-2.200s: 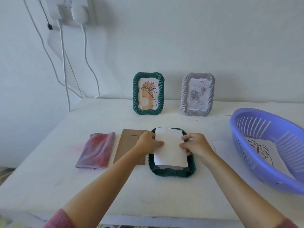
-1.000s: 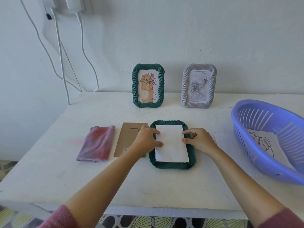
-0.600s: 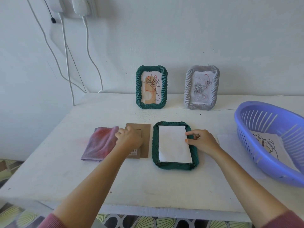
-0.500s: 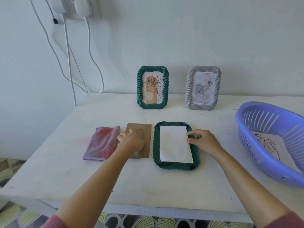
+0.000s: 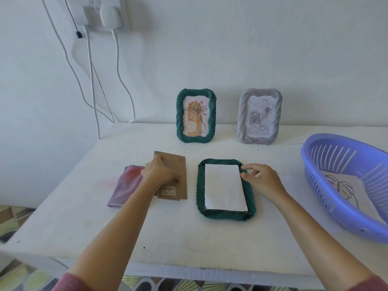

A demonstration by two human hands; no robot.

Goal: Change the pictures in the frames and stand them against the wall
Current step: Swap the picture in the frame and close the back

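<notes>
A dark green frame [image 5: 223,215] lies face down in the middle of the white table [image 5: 189,238], with a white picture sheet [image 5: 224,187] laid in its back. My right hand [image 5: 263,180] touches the frame's right rim with bent fingertips, its thumb at the sheet's edge. To the left, my left hand [image 5: 158,173] grips the brown backing board [image 5: 178,164]. A second green frame [image 5: 179,116] and a grey frame [image 5: 243,116] stand against the wall, each with a picture in it.
A purple basket [image 5: 315,162] at the right holds a line-drawing sheet [image 5: 344,185]. A pink-purple cloth [image 5: 125,186] lies left of the board. White cables [image 5: 92,80] hang from a wall socket at the back left. The table's front edge is near me.
Both hands were pressing the sheet into the frame. My left hand has since moved left onto the backing board and taken hold of it; my right hand stays at the frame's right rim.
</notes>
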